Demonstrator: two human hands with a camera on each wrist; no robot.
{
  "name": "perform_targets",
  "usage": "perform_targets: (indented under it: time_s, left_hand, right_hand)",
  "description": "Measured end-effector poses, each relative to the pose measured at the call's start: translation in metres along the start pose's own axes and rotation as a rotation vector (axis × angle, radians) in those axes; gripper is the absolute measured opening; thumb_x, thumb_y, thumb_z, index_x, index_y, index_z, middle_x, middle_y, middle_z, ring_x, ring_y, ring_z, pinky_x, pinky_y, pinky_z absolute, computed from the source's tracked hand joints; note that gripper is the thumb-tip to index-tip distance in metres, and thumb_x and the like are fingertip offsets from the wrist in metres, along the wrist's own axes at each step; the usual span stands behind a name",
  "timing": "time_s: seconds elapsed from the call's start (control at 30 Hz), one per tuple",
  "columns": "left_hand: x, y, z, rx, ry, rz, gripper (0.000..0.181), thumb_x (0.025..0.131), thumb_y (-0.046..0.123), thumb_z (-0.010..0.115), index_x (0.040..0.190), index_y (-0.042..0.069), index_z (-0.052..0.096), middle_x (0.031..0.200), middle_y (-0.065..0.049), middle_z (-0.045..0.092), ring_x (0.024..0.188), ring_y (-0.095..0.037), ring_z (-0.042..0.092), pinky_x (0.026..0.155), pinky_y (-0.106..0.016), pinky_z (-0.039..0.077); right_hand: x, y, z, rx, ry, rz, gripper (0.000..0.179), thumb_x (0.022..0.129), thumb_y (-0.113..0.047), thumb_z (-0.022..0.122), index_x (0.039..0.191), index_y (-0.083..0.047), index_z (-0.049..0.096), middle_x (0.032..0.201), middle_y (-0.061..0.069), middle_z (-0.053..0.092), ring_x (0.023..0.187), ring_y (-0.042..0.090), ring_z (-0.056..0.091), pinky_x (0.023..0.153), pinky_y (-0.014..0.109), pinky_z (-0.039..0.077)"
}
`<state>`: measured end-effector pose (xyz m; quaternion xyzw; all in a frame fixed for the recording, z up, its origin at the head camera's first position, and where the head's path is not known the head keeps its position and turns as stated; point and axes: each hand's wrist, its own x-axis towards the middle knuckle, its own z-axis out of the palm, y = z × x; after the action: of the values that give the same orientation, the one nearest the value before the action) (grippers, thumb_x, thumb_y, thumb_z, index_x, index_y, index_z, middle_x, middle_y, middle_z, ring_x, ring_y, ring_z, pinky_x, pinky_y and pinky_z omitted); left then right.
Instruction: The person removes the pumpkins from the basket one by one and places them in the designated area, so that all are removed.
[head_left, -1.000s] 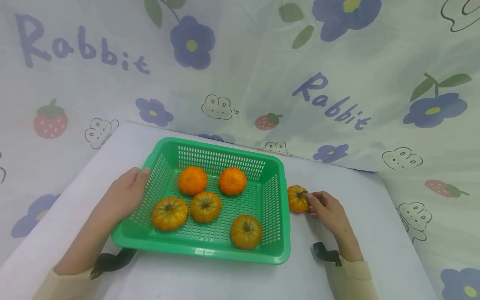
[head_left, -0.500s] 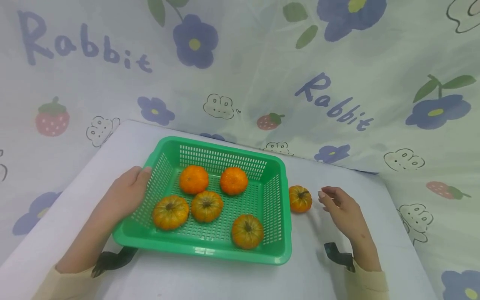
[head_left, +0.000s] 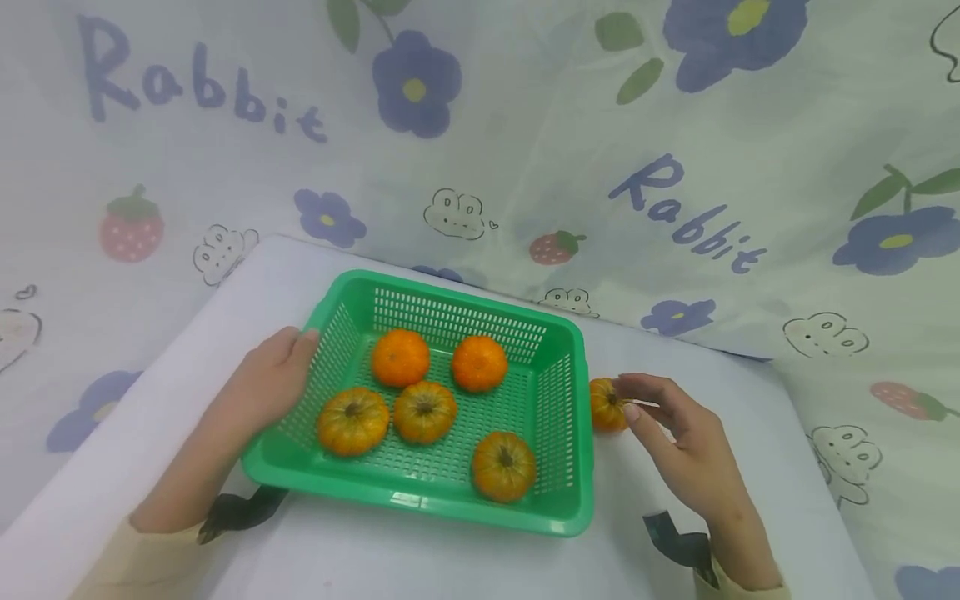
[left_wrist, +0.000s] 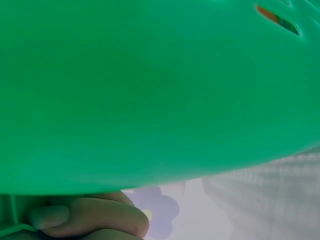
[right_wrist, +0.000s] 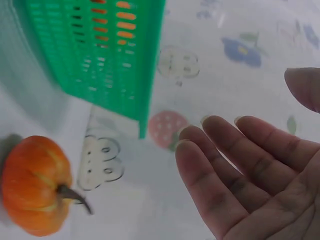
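Note:
My left hand (head_left: 266, 379) grips the left rim of a green plastic basket (head_left: 450, 510). In the left wrist view its curled fingers (left_wrist: 100, 217) show below the rim. Inside the basket lie several small pumpkins: two bright orange ones, one of them the rear left pumpkin (head_left: 401, 358), and greenish-orange ribbed ones such as the front right pumpkin (head_left: 504, 468). Another small orange pumpkin (head_left: 604, 408) with a stem sits on the table just outside the right wall. Beside it hovers my right hand (head_left: 693, 446), fingers extended and thumb apart. The right wrist view shows a gap between hand and pumpkin.
A white-covered table (head_left: 360, 558) bears everything. Behind it and at both sides hangs a pale curtain (head_left: 510, 133) printed with rabbits, flowers and strawberries. Black straps circle both wrists, the right strap (head_left: 678, 542) among them.
My right hand first touched the outside pumpkin's stem, then drew back to the right. Now it is close to that pumpkin again, spread wider. The left hand keeps its grip; the head view shifted slightly.

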<state>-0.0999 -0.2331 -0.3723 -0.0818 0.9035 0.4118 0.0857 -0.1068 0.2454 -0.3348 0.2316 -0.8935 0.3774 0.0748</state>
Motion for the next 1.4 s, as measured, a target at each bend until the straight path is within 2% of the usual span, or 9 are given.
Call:
perform_targets:
  time_s: [0.17,0.37,0.47,0.7,0.8,0.93,1.03,1.23,1.4]
  left_hand:
    - [0.002,0.003,-0.002,0.007,-0.003,0.006,0.059,0.113,0.051,0.018,0.117,0.001,0.050,0.093,-0.016,0.058,0.074,-0.027,0.058,0.060,-0.038,0.053]
    - [0.003,0.005,-0.003,-0.006,-0.010,-0.001,0.060,0.113,0.052,0.018,0.117,0.001,0.049,0.093,-0.016,0.058,0.073,-0.027,0.058,0.059,-0.038,0.054]
    - [0.003,0.005,-0.003,-0.011,-0.014,-0.005,0.061,0.112,0.053,0.017,0.118,0.001,0.049,0.094,-0.017,0.059,0.074,-0.027,0.059,0.059,-0.039,0.054]
    - [0.003,0.002,0.001,-0.024,-0.021,-0.002,0.062,0.112,0.053,0.017,0.119,0.001,0.049,0.095,-0.017,0.059,0.075,-0.028,0.059,0.060,-0.039,0.054]
    - [0.002,0.002,0.001,-0.022,-0.023,-0.002,0.061,0.112,0.053,0.017,0.118,0.001,0.049,0.094,-0.016,0.058,0.075,-0.027,0.058,0.060,-0.039,0.054]
    - [0.001,0.002,0.001,-0.014,-0.018,0.001,0.060,0.112,0.052,0.017,0.115,0.002,0.049,0.092,-0.016,0.057,0.075,-0.028,0.057,0.060,-0.039,0.053]
    - [0.000,0.002,0.000,-0.013,-0.012,0.005,0.060,0.113,0.052,0.017,0.114,0.002,0.049,0.090,-0.015,0.057,0.074,-0.028,0.057,0.060,-0.039,0.053]
    - [0.000,-0.002,0.001,-0.038,-0.021,-0.009,0.061,0.112,0.053,0.017,0.117,0.001,0.048,0.090,-0.016,0.057,0.072,-0.028,0.058,0.058,-0.040,0.054]
    - [0.000,-0.003,0.002,-0.045,-0.032,-0.019,0.062,0.112,0.054,0.016,0.119,0.001,0.048,0.092,-0.016,0.058,0.072,-0.028,0.059,0.058,-0.040,0.055]
  right_hand:
    - [0.008,-0.016,0.002,-0.019,-0.114,-0.057,0.037,0.102,-0.007,0.068,0.138,-0.014,0.062,0.133,-0.003,0.068,0.116,0.016,0.068,0.098,0.021,0.052]
    - [0.024,-0.022,0.027,-0.047,-0.355,-0.109,0.040,0.105,-0.027,0.067,0.142,-0.014,0.059,0.139,-0.004,0.064,0.127,0.017,0.062,0.104,0.044,0.053]
    - [0.030,-0.022,0.038,-0.053,-0.412,-0.115,0.042,0.105,-0.035,0.067,0.141,-0.015,0.060,0.139,-0.006,0.064,0.130,0.018,0.059,0.106,0.047,0.051]
    - [0.040,-0.014,0.056,-0.061,-0.405,-0.157,0.038,0.104,-0.034,0.069,0.136,-0.015,0.064,0.132,-0.007,0.066,0.125,0.019,0.061,0.103,0.047,0.052]
    - [0.044,-0.011,0.066,-0.163,-0.392,-0.210,0.037,0.103,-0.035,0.069,0.133,-0.014,0.067,0.128,-0.006,0.068,0.122,0.018,0.062,0.102,0.045,0.052]
    - [0.047,-0.013,0.079,-0.366,-0.393,-0.284,0.040,0.102,-0.043,0.067,0.130,-0.014,0.070,0.123,-0.003,0.072,0.116,0.017,0.064,0.095,0.041,0.051]
    - [0.047,-0.016,0.083,-0.459,-0.399,-0.290,0.042,0.100,-0.046,0.069,0.128,-0.015,0.071,0.120,-0.002,0.074,0.111,0.018,0.065,0.088,0.038,0.048]
    - [0.051,-0.021,0.087,-0.564,-0.444,-0.296,0.044,0.097,-0.048,0.072,0.126,-0.014,0.072,0.118,-0.002,0.074,0.107,0.020,0.066,0.082,0.034,0.042]
    - [0.051,-0.022,0.091,-0.588,-0.471,-0.279,0.046,0.098,-0.050,0.070,0.127,-0.015,0.072,0.119,-0.002,0.075,0.107,0.020,0.067,0.083,0.035,0.043]
